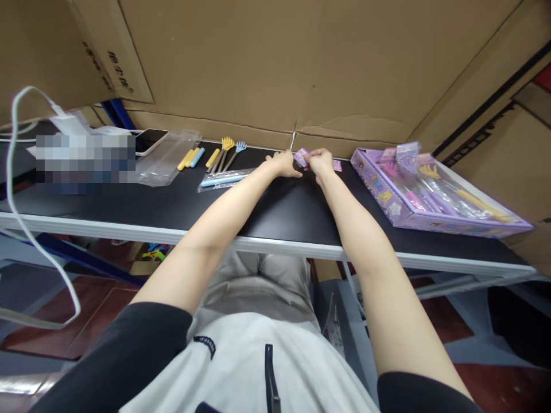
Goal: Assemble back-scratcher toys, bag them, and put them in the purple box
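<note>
Presently, the worktop (297, 215) is bounded at the front by a pale metal edge (297, 246) and at the back by a cardboard wall (258, 69), against whose foot both hands are working. The room for moving is a strip of black surface between the hands and the front edge, crossed by both forearms. To the right, the strip ends at a display box (451, 224); to the left, at a row of loose parts.

The right hand (321, 162) grasps a small purple card (302, 157) between thumb and fingers, near the back edge, in the gap between the two hands. The left hand (282, 164) lies low just beside the card, its thumb held out; whether it grips anything cannot be told. A second pinkish card (337, 166) lies just right of the right hand.

Containers: the display box is open-topped, with purple printed walls, and holds wrapped claw-headed sticks in pink, purple and yellow. Left of the left hand, a clear sleeve (232, 174) holds a light blue handle (215, 182). Behind it lie yellow handles (186, 160) and claw heads (227, 144) on dark shafts. Farther left are clear bags (157, 160) and a phone (151, 141). Under the worktop, a carton (148, 268) holds brightly coloured pieces (155, 252)
</note>
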`<state>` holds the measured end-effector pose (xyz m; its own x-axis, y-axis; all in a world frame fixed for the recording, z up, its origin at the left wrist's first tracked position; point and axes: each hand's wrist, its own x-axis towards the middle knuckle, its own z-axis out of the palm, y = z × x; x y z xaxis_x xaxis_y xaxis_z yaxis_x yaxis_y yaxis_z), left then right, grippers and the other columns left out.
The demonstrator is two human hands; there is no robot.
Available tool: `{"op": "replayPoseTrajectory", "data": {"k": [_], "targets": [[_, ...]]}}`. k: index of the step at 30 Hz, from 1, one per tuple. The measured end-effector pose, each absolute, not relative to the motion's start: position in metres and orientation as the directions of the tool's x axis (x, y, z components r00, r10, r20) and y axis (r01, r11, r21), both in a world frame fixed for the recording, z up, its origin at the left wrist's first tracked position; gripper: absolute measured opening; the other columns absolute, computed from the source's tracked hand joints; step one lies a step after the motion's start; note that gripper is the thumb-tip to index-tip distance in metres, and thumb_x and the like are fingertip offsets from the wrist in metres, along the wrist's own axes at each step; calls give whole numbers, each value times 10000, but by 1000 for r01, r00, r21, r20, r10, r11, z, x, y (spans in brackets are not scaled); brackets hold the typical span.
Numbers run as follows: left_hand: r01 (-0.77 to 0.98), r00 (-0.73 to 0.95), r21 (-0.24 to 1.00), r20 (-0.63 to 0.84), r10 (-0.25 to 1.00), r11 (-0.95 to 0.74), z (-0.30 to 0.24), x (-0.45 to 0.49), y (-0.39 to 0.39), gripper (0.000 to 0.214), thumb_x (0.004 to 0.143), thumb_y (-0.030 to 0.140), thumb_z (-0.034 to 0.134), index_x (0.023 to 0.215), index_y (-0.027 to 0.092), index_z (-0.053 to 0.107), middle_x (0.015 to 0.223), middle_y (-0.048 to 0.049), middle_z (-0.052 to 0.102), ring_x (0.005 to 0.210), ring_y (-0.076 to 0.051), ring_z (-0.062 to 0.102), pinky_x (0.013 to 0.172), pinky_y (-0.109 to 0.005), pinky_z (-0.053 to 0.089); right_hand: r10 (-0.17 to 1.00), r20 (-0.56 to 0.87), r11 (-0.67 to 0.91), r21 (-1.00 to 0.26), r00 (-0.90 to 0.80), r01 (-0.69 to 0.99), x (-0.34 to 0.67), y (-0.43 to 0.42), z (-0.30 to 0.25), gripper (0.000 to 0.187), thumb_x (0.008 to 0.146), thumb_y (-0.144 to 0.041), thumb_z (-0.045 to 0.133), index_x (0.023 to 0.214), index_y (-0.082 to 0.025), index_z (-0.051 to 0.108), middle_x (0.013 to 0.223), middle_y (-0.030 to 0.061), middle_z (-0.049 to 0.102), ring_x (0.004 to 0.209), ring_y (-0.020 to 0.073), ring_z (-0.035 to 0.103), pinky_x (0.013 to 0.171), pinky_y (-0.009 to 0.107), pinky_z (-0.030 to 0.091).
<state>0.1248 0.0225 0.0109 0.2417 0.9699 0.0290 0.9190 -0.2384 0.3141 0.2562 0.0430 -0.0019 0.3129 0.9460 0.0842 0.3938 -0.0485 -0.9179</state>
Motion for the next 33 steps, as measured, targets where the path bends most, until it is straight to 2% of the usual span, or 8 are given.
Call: {"op": "replayPoseTrajectory", "data": {"k": [5,11,16,20,23,27,33], "targets": [[843,249,454,147,957,-289,-15,122,35,649,959,422,759,1480,108,532,1543,-253,611,1472,-391,565,1198,-527,463,949,76,-49,-923,305,382,253,38,-1,110,1010,-113,585,966,-211,561,956,56,702,780,153,687,751,284,609],[758,268,528,286,920,-384,-34,116,46,572,917,312,799,1369,43,575,1361,-252,693,1328,-363,662,1087,-416,535,960,37,-35,-968,276,250,250,34,-2,318,1026,-78,583,802,-234,420,698,-41,526,604,84,532,591,188,478],[727,230,564,337,913,-392,-41,116,51,489,875,308,830,1257,101,604,1322,-228,700,1285,-372,672,1081,-437,532,989,-37,-61,-985,145,164,250,29,-1,301,990,13,555,772,-189,504,642,-23,563,560,71,508,559,167,435],[717,246,562,350,904,-412,-43,113,55,473,849,269,829,1236,106,612,1309,-221,705,1283,-376,667,1083,-448,529,990,-83,-107,-971,118,215,252,27,2,308,969,19,606,731,-167,543,548,-40,496,537,68,460,579,174,439],[731,275,538,330,903,-420,-43,111,56,510,843,311,843,1253,106,618,1320,-218,704,1290,-385,666,1065,-452,540,986,-75,-108,-967,149,231,253,27,3,329,972,4,638,706,-164,540,528,-48,474,533,63,449,603,181,453],[744,310,507,314,897,-435,-41,110,56,544,874,398,826,1276,93,623,1329,-228,707,1297,-395,664,1038,-460,547,989,-70,-98,-970,129,223,255,30,2,321,985,26,588,721,-156,565,550,-23,544,533,74,498,597,193,450],[754,339,466,328,882,-463,-42,109,57,526,875,396,823,1267,90,649,1348,-228,710,1305,-394,663,1040,-460,543,994,-104,-108,-980,34,167,258,31,0,336,971,69,559,710,-142,586,586,1,602,553,80,541,630,206,450]]}}
